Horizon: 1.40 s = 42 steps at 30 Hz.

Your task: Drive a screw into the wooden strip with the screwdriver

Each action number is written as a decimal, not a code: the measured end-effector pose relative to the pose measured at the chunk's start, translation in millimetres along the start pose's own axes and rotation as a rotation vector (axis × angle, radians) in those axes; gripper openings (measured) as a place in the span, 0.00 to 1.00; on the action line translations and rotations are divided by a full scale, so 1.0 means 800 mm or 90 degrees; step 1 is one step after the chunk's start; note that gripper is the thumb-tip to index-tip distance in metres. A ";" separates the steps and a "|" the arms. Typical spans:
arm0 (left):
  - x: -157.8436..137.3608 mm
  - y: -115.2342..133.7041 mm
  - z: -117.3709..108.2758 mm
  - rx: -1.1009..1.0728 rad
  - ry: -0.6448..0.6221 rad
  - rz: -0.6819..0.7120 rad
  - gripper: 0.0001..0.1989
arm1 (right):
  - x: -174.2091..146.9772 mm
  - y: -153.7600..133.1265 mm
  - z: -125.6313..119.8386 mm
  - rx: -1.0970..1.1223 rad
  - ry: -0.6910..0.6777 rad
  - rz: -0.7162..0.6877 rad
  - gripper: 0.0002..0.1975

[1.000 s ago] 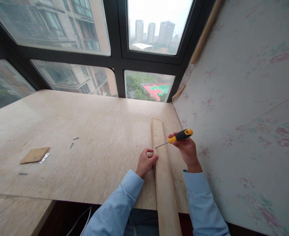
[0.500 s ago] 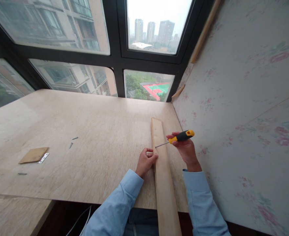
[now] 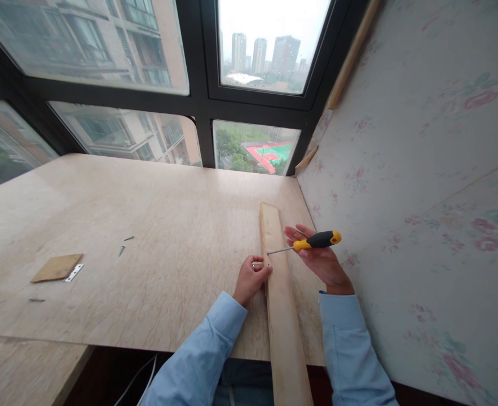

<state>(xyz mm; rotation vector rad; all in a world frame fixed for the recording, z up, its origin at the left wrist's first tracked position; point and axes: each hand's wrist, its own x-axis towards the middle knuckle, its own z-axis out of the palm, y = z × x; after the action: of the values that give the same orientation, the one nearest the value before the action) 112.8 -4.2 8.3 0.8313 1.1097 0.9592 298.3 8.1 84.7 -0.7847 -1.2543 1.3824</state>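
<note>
A long, pale wooden board (image 3: 283, 316) lies lengthwise before me, its near end reaching past the counter's front edge. My left hand (image 3: 252, 278) grips the board's left edge, thumb on top and fingers curled at the side. In my right hand (image 3: 320, 262) rests a yellow-and-black screwdriver (image 3: 316, 240), lying across the palm with the fingers loosely stretched out. Its shaft slants left, and the tip meets a small dark spot on the board just above my left thumb. Whether a screw head sits under the tip is too small to tell.
On the stone-look counter (image 3: 168, 270) at left lie a small brown wooden piece (image 3: 56, 268), a white perforated metal plate (image 3: 74, 273) and several loose screws (image 3: 122, 251). A flowered wall (image 3: 422, 225) rises close on the right. Dark-framed windows (image 3: 249, 107) stand behind.
My right hand has shifted slightly right and its fingers have loosened and spread. The screwdriver's handle has tilted lower and moved right. My left hand and the board stay put.
</note>
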 end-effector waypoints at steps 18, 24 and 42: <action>-0.001 0.002 0.000 -0.007 -0.002 0.011 0.22 | 0.015 0.021 0.007 0.020 0.117 -0.022 0.24; 0.001 -0.001 -0.001 -0.009 -0.005 0.016 0.23 | 0.020 0.036 -0.004 -0.041 0.287 -0.041 0.17; 0.000 0.008 0.002 -0.048 -0.026 -0.035 0.23 | 0.017 0.040 0.006 -0.005 0.217 0.126 0.15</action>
<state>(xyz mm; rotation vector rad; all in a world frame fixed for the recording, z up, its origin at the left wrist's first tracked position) 112.9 -2.2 14.6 0.7526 1.0497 0.9295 282.3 23.2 57.9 -1.1227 -0.9351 1.3309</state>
